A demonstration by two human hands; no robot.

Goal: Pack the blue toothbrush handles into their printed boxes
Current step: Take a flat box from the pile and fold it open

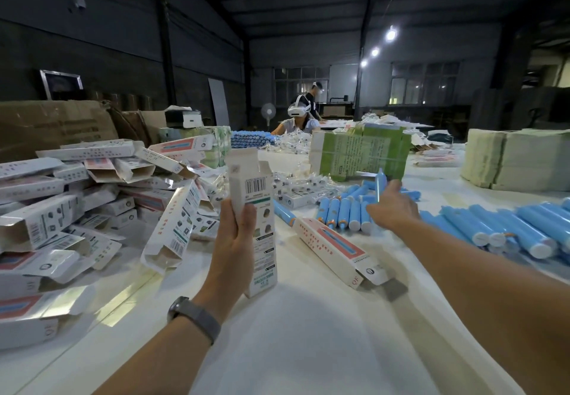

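My left hand (236, 234) grips a white printed box (256, 209) upright over the table, top flaps open, barcode side facing me. My right hand (393, 206) reaches out over a row of blue toothbrush handles (344, 214) and holds one blue handle (381, 183) that sticks up above the fingers. More blue handles (505, 228) lie in a long heap on the right. A printed box with a red panel (334, 248) lies flat between my arms.
A big pile of open printed boxes (77, 209) fills the left of the white table (308, 333). Green paper bundles (361, 151) and a tan stack (518, 160) stand behind. Clear-wrapped small parts (287, 145) lie mid-table. Two people in headsets work at the far end.
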